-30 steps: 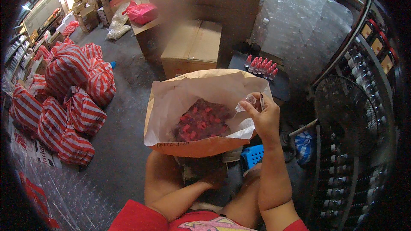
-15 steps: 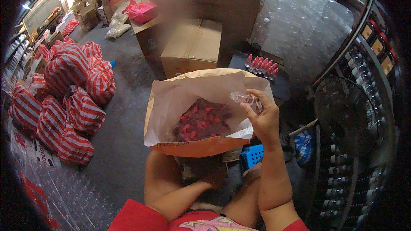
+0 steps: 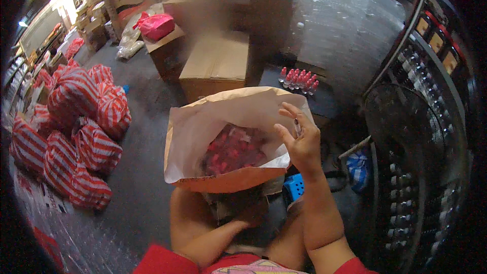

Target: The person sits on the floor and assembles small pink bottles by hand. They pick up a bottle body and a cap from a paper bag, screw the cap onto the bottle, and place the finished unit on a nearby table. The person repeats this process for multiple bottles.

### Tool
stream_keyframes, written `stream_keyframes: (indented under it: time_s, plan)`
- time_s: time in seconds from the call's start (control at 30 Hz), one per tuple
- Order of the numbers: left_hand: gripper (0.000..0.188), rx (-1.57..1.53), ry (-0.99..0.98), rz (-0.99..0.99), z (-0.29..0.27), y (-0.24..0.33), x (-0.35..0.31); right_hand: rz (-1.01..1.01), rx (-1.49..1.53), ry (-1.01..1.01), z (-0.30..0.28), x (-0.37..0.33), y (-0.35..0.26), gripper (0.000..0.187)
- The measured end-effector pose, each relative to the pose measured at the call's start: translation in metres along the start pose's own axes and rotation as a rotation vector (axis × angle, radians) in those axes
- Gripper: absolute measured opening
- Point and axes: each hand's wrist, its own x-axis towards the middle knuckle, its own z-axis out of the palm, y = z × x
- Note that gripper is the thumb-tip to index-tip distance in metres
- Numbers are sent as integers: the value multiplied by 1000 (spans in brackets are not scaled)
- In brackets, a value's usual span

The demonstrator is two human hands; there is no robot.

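Now clear piece no longer pinched, apparently released over paper bag (image 3: 228, 182); right hand's (image 3: 304, 143) thumb and forefinger spread, slim item (image 3: 298, 128) tucked behind. Red pieces (image 3: 228, 155) contained in bag; left hand's (image 3: 252, 215) grip hidden.

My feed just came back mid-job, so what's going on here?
The right hand holds a slim pale object at the right side of an open, white-lined brown paper bag, upper fingers spread. Small red pieces lie inside the bag. The left hand is down below the bag, too dim to tell its grip. Small clear bottles with red pointed caps stand beyond the bag.
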Motion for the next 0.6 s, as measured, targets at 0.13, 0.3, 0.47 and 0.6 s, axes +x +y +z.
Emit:
stream_keyframes:
  time_s: [0.13,0.3,0.47,0.6]
  plan:
    - [38,-379,-263,-199,-73,15,-1,-16,-74,140,-21,3,5,21]
    - [38,-196,15,-71,-41,16,-5,95,124,381,-57,3,12,9]
    - [38,-414,26,-89,-57,38,25,168,124,487,-101,-2,36,9]
    - [41,-473,347,23,-124,61,49,337,173,489,-123,-9,23,11]
